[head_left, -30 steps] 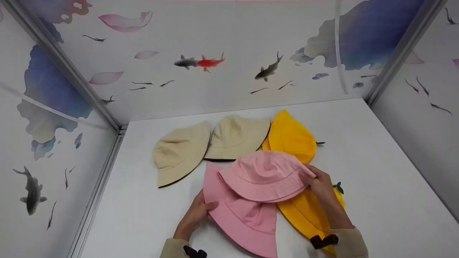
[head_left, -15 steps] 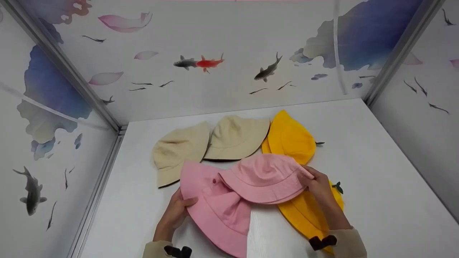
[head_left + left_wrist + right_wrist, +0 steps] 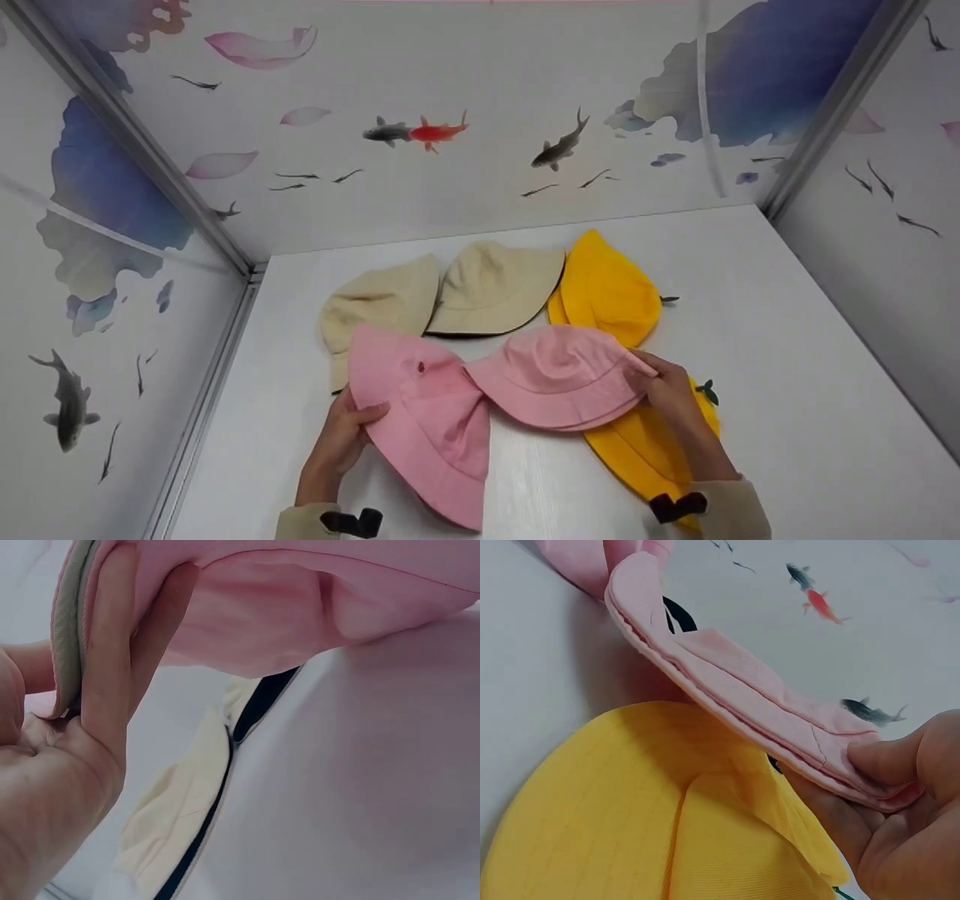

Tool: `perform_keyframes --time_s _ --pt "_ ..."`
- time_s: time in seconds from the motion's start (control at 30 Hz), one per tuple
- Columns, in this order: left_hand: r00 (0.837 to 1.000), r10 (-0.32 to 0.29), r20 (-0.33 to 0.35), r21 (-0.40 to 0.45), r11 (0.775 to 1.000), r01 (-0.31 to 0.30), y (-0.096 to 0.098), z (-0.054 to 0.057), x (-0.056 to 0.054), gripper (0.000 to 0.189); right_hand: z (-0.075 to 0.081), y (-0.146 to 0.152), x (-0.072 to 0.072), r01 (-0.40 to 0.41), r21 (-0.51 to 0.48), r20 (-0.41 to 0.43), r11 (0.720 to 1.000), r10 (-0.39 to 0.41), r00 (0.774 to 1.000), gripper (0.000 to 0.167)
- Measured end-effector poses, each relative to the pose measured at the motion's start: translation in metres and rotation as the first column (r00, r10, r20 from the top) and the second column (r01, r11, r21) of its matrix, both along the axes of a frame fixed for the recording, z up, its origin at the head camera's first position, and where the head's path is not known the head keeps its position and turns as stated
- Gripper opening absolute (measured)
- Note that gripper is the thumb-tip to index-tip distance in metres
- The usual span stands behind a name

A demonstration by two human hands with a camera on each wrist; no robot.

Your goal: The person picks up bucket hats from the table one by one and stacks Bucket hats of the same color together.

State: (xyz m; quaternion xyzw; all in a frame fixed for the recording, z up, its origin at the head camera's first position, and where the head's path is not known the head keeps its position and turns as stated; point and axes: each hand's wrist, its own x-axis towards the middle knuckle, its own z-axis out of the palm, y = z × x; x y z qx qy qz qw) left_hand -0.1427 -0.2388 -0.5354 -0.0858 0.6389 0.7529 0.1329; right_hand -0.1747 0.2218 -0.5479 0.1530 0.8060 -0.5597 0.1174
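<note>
My left hand [image 3: 337, 431] pinches the left edge of a pink bucket hat [image 3: 431, 442], thumb on top and fingers beneath, as the left wrist view also shows. That hat hangs folded, a small dark red mark on its crown. On the right, my right hand [image 3: 667, 390] pinches the brim end of a second, lighter pink bucket hat [image 3: 559, 375]. In the right wrist view this brim [image 3: 727, 701] is held above a yellow hat [image 3: 630, 787]. The two pink hats meet near the middle of the head view; whether they touch is hard to tell.
Two beige bucket hats with dark trim, a left one [image 3: 382, 296] and a middle one [image 3: 495, 289], lie at the back. A yellow hat [image 3: 607, 289] lies right of them, another [image 3: 637, 450] under my right forearm. White printed walls [image 3: 480, 60] enclose the white table [image 3: 810, 360].
My left hand has moved left with its pink hat, drawing it out from beneath the lighter pink one. It now overlaps the left beige hat. The right hand has barely shifted.
</note>
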Motion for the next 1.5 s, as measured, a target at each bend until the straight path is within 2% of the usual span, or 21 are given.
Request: perform_keyframes --time_s 0.17,0.27,0.37,0.63,0.83,0.97,1.07,1.3,1.5 --pt "0.997 0.070 -0.023 0.022 0.997 -0.070 -0.013 0.007 0.000 0.057 -0.001 0.004 0.000 0.003 0.027 0.006 1.000 -0.003 1.000 0.053" --pt "0.990 0.136 -0.025 0.045 0.990 -0.135 -0.016 0.010 -0.002 0.055 -0.001 0.004 0.001 -0.001 0.034 0.009 0.999 0.000 1.000 0.053" --pt "0.984 0.176 -0.014 0.062 0.983 -0.175 -0.017 0.013 -0.005 0.053 -0.002 0.001 0.002 0.000 0.045 0.016 0.999 -0.001 1.000 0.054" --pt "0.975 0.216 -0.049 0.102 0.972 -0.210 -0.007 0.026 -0.018 0.048 -0.003 -0.003 0.001 0.006 0.020 0.000 1.000 -0.006 1.000 0.053" --pt "0.968 0.239 -0.077 0.206 0.954 -0.219 0.011 0.041 -0.026 0.049 -0.003 -0.002 0.001 0.006 0.029 0.004 1.000 -0.006 1.000 0.054" --pt "0.966 0.243 -0.090 0.259 0.942 -0.213 0.028 0.051 -0.026 0.049 -0.003 -0.002 0.001 0.004 0.017 0.004 1.000 -0.004 1.000 0.054" --pt "0.968 0.234 -0.095 0.292 0.936 -0.198 0.039 0.054 -0.026 0.046 -0.004 -0.001 0.002 0.001 -0.002 0.014 1.000 -0.001 1.000 0.057" --pt "0.974 0.211 -0.079 0.348 0.922 -0.171 0.070 0.047 -0.028 0.047 -0.005 0.001 0.004 0.007 0.017 0.056 1.000 -0.008 0.998 0.078" --pt "0.981 0.191 -0.033 0.384 0.909 -0.164 0.100 0.036 -0.034 0.050 -0.006 0.001 0.005 0.032 -0.010 0.091 0.999 -0.031 0.995 0.080"
